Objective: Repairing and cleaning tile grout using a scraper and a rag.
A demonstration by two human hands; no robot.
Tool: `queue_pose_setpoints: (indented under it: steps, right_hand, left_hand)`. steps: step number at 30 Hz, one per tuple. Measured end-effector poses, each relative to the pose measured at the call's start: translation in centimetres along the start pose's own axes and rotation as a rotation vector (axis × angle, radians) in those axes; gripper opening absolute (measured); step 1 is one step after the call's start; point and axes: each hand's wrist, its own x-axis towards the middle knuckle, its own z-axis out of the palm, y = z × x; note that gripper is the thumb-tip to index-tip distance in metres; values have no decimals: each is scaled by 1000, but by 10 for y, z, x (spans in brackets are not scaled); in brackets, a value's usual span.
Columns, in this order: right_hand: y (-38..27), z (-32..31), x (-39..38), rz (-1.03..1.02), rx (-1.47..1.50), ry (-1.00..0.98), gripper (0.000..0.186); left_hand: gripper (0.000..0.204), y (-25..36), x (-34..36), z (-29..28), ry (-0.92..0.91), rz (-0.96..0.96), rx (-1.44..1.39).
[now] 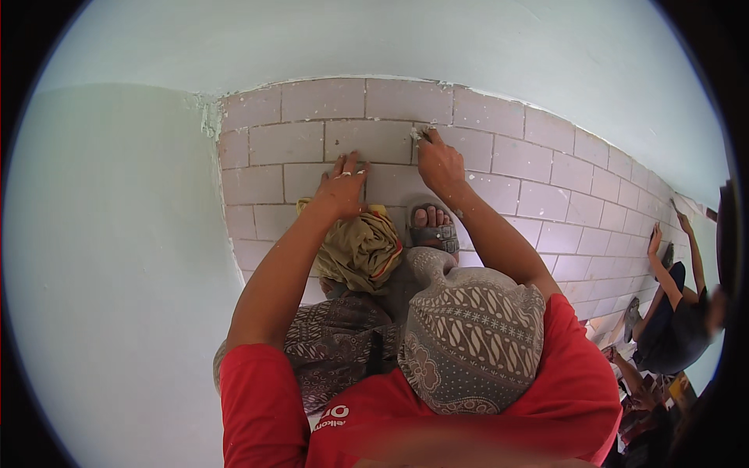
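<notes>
My right hand [441, 162] is closed round a small tool, mostly hidden by the fingers. Its dark edge and a whitish smear [416, 134] show at the fingertips, against the pinkish tiles [406, 100]. To its left, my left hand [343, 187] lies with fingers spread on the tiles, a ring on one finger, holding nothing. A crumpled olive-khaki cloth [360, 248] with yellow and red edging rests just below that hand. My sandalled foot [431, 226] stands on the tiles below my right hand.
Pale green walls [117, 234] meet the tiles at the left and far side, with rough white paint along the corner [211, 117]. White specks dot the tiles. At the right, another person [672, 331] crouches, hands near the tiles' far edge; more people are partly visible below.
</notes>
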Motion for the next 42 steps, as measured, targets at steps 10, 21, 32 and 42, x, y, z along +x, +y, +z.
queue_pose_setpoints:
  steps: [10,21,32,42]
  right_hand:
    - [-3,-16,22,-3,-69,-13,19]
    - [-9,-11,11,-60,-125,-37,19]
    - [59,-14,6,213,60,153,25]
    - [75,-24,21,219,-15,86,22]
  left_hand:
    - [109,0,5,14,10,-11,8]
    - [107,13,2,17,-1,-45,-25]
    - [110,10,4,20,-6,-50,-42]
    - [125,29,8,8,-131,-102,15]
